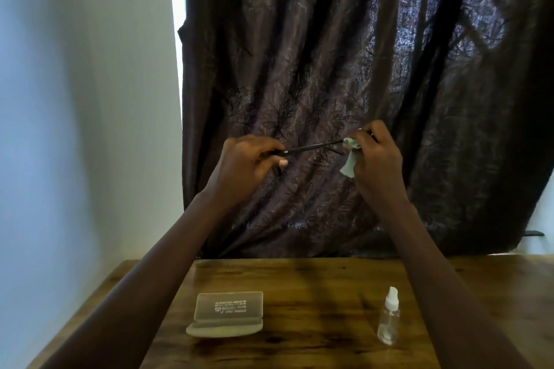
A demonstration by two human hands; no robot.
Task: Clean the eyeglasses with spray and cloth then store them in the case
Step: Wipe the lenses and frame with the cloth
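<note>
Head view, left hand (245, 163) pinching eyeglasses (311, 147) at one end, right hand (376, 159) gripping cloth (349, 166) round the other.

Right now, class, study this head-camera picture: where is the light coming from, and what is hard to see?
Head view: daylight glows through the curtain at upper right and in a bright strip at its left edge; shadows cross the table between case and spray bottle; the thin dark eyeglasses nearly vanish against the curtain.
</note>
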